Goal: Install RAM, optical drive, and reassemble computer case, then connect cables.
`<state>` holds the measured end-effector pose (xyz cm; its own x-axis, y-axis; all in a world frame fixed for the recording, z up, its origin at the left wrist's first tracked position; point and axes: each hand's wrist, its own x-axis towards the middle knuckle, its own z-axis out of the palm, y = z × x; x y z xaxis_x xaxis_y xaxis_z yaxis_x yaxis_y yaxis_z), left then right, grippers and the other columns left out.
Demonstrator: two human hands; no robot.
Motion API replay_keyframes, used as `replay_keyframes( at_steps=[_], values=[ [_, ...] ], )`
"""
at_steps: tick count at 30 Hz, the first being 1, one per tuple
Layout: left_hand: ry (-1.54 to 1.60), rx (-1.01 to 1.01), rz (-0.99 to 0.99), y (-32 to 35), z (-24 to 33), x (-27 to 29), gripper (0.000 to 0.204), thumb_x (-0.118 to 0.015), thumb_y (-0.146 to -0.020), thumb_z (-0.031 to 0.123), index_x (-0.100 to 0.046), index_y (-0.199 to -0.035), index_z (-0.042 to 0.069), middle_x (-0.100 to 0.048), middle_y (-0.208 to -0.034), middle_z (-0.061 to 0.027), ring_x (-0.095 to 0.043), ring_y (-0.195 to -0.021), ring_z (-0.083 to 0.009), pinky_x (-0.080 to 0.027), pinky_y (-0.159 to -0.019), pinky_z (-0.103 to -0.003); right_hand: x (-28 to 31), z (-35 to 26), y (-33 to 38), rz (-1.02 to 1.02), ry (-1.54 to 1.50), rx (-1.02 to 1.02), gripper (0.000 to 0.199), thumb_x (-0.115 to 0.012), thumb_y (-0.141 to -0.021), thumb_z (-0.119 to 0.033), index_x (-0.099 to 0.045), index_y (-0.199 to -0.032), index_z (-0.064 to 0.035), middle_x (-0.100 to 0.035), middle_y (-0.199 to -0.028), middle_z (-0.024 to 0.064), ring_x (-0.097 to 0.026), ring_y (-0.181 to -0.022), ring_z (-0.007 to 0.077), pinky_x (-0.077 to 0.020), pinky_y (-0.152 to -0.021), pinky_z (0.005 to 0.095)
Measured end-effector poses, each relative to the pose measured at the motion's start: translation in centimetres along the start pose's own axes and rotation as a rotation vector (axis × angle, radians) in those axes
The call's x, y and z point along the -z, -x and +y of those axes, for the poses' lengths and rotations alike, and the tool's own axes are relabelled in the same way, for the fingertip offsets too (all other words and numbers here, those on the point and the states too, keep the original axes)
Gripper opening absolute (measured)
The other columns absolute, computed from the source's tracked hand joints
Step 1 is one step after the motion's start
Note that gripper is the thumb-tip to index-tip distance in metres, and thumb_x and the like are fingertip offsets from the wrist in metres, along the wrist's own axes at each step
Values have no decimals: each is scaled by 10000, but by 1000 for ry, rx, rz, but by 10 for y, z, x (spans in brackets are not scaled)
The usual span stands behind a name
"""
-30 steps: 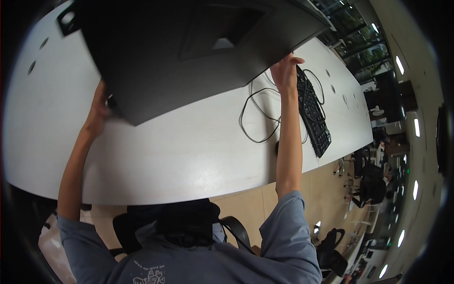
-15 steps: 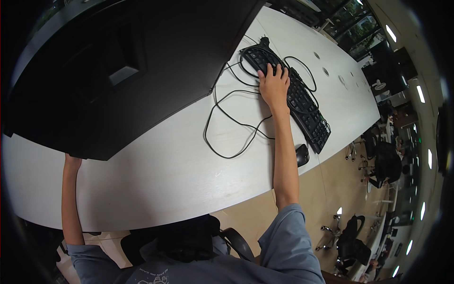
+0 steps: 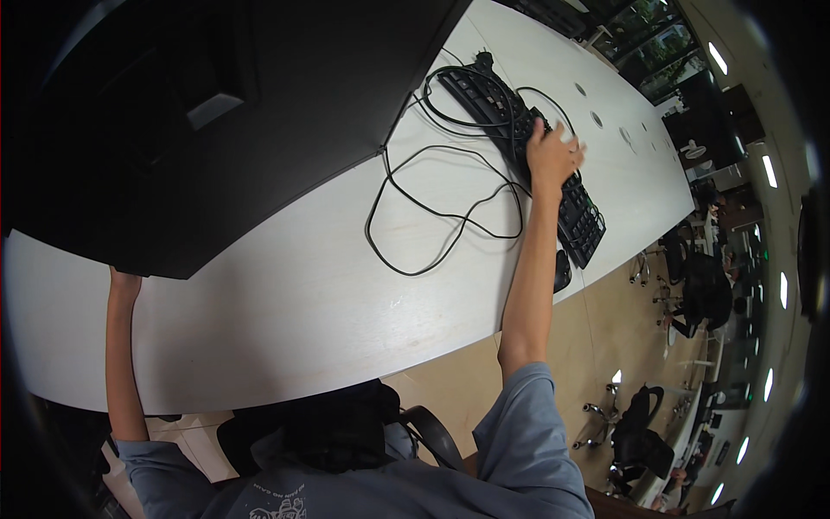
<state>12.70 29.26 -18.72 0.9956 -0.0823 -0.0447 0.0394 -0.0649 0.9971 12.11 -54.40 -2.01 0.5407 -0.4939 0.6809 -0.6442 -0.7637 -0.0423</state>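
A large black panel (image 3: pixel 285 130), like the back of a monitor with a recess and a pale grey piece in it, fills the upper left. My left hand (image 3: pixel 126 282) is at its lower edge; the fingers are hidden behind it. Over the black keyboard (image 3: pixel 582 227), my right hand (image 3: pixel 553 162) has its thumb and fingers apart, a little blurred, with nothing seen in it. A black cable (image 3: pixel 415 273) loops over the desk, and more cable lies across the far part of the keyboard. By the keyboard's near end is a black mouse (image 3: pixel 562 272), partly hidden by my right forearm.
The white desk (image 3: pixel 259 346) curves along its front edge, with round cable holes (image 3: pixel 596 119) toward the far right. A black chair (image 3: pixel 346 424) stands against the front edge. Other office chairs (image 3: pixel 640 432) stand on the tiled floor at the right.
My right hand has moved right and slightly nearer along the keyboard, off its far part, and its fingers have spread. My left hand stays at the panel's edge. The view has shifted slightly.
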Motion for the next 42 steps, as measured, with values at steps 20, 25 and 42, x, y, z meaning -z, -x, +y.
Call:
replay_keyframes(
  at_steps=[20, 25, 42],
  values=[
    [28, -14, 170, 5, 32, -56, 901, -354, -1027, 683, -246, -1555, -39, -381, -1540, -186, -382, -1452, -270, -386, -1170, -422, 39, 41, -16, 179, -696, 22, 324, -566, -889, 91, -755, -1069, -102, -655, -1025, 111, -637, -968, 256, -514, -862, 373],
    [-18, -97, 143, 19, 83, -98, 775, -414, -1020, 605, -352, -1459, -30, -460, -1388, -140, -443, -1323, -230, -415, -1098, -404, 66, 0, -13, 230, -979, -46, 271, -566, -925, 59, -713, -1117, -63, -666, -1107, 51, -570, -946, 147, -465, -800, 278],
    [-30, -109, 150, 54, 197, -166, 463, -457, -1073, 465, -636, -1010, 43, -602, -911, 3, -553, -910, -111, -447, -862, -317, 150, -124, 88, 437, -1142, 1024, 507, -816, -784, 46, -564, -1204, -82, -583, -1111, 97, -677, -921, 232, -521, -830, 332]
  ],
)
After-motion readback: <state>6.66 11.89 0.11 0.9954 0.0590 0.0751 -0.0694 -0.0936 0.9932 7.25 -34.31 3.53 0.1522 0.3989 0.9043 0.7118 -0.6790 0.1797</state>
